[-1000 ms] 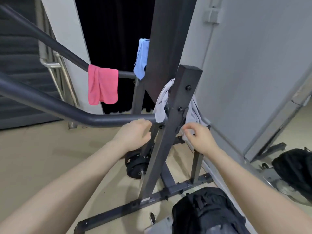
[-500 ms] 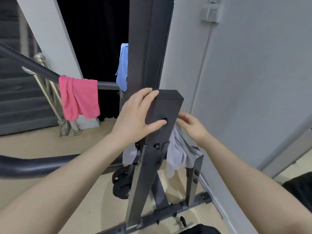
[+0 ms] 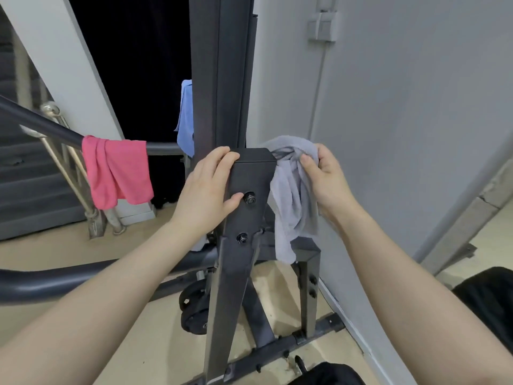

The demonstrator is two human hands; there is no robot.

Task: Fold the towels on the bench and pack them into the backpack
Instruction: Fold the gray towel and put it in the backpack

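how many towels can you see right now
3: a grey towel gripped by the right hand beside the near post, a pink towel draped over the bar, and a blue towel hanging behind the tall upright. Others may be hidden.

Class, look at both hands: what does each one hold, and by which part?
The right hand grips the grey towel by its bunched upper end. The left hand grasps the top of the dark metal post.
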